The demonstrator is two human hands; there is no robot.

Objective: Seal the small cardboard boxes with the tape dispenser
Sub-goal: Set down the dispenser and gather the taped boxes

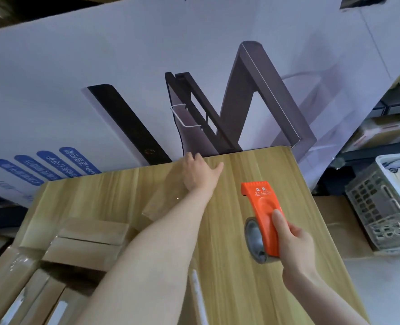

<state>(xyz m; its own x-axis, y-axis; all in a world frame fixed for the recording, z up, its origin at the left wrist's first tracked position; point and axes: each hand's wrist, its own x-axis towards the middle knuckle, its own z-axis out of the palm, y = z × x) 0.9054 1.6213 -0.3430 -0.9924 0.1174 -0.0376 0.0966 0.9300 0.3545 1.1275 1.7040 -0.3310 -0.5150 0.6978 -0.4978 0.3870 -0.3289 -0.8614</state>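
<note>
Beside the box [163,198] under the spread left grip [199,175] — tape dispenser [261,207] clamped in right grip [292,242].

The left hand [200,174] and the cardboard box [163,198] under it on the desk [236,289] are smeared; its grip is unclear. More boxes [30,296] left of the desk are cut off below.

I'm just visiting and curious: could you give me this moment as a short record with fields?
Surface: light wood-grain table
Left hand: fingers straight, reaching onto a blurred brown cardboard box
Right hand: grips orange plastic tape dispenser
Left side: more small brown cardboard boxes
Right side: grey plastic crate
</note>
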